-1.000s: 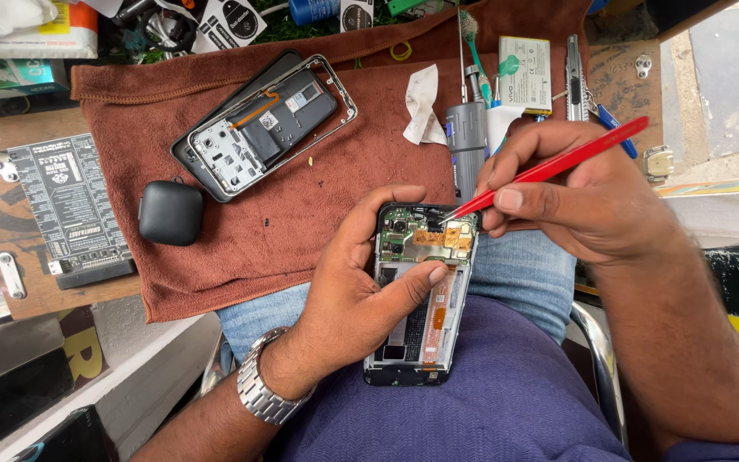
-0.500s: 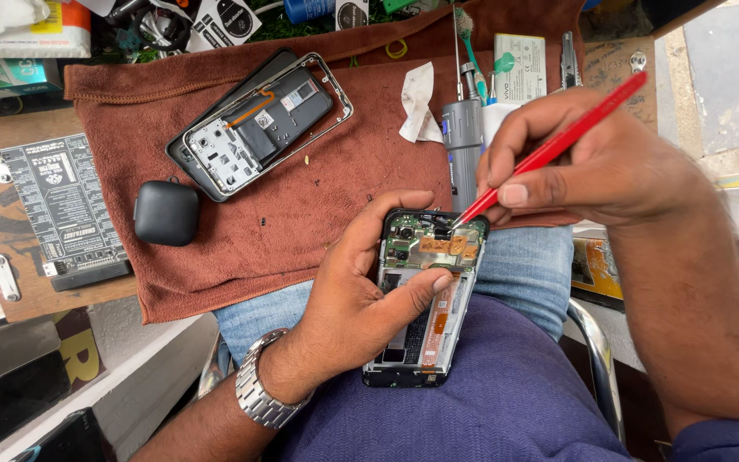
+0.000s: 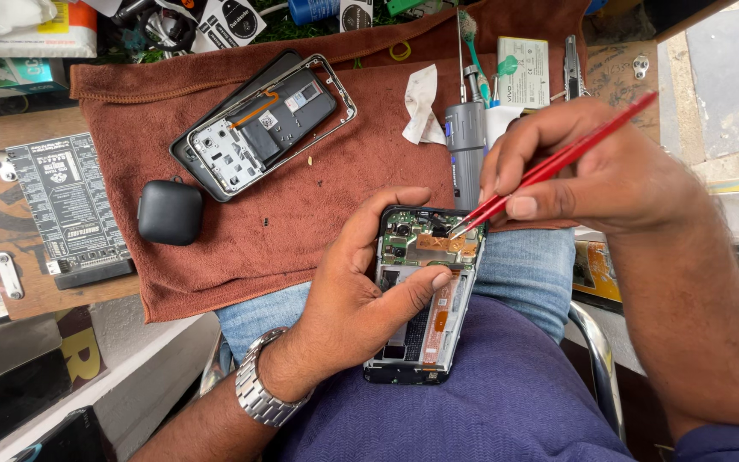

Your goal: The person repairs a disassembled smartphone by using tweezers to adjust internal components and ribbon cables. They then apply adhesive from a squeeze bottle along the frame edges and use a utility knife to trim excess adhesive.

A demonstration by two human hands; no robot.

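My left hand [image 3: 357, 282] grips an opened smartphone [image 3: 423, 295] over my lap, its circuit board and orange flex cables exposed, my thumb lying across its middle. My right hand [image 3: 596, 175] pinches red tweezers [image 3: 549, 167] whose tips touch the top right of the phone's board. A metal watch [image 3: 258, 393] is on my left wrist.
A brown cloth [image 3: 301, 188] covers the bench. On it lie a second opened phone frame [image 3: 263, 124], a small black case [image 3: 169, 212], a crumpled tissue [image 3: 421, 103] and a grey electric screwdriver [image 3: 465, 150]. A black printed board [image 3: 66, 205] sits left; tools and packets line the back.
My right hand has tilted the tweezers steeper and shifted their tips slightly toward the phone's top right corner. The phone and my left hand hold almost still.
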